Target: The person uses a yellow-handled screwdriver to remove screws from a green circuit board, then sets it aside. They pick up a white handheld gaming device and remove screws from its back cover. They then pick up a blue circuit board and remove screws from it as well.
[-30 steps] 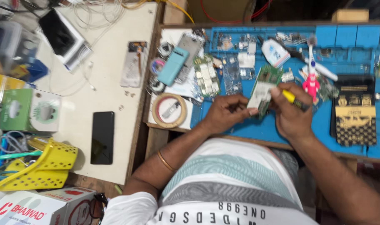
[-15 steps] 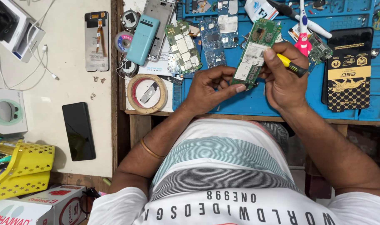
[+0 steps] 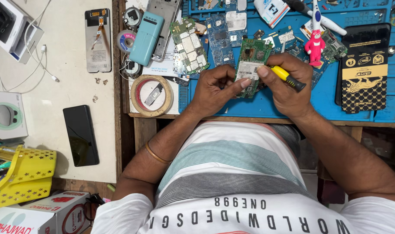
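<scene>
My left hand (image 3: pixel 217 89) grips the lower left edge of a green circuit board (image 3: pixel 252 60) with a white label, held just above a blue work mat (image 3: pixel 318 99). My right hand (image 3: pixel 286 84) holds a small screwdriver with a yellow and black handle (image 3: pixel 286 77), its tip hidden at the board's right side. Both hands meet over the board near the mat's front edge.
More circuit boards (image 3: pixel 189 43) lie on the mat, with a teal phone housing (image 3: pixel 145 38), a tape roll (image 3: pixel 152 95), a pink figurine (image 3: pixel 314 47) and a black and gold pad (image 3: pixel 364 67). On the left table lie a black phone (image 3: pixel 80 135), a screen panel (image 3: pixel 97 40) and a yellow basket (image 3: pixel 22 175).
The view has shifted so hands and board sit higher and more central. The hands keep the same hold on board and screwdriver, with slight finger movement.
</scene>
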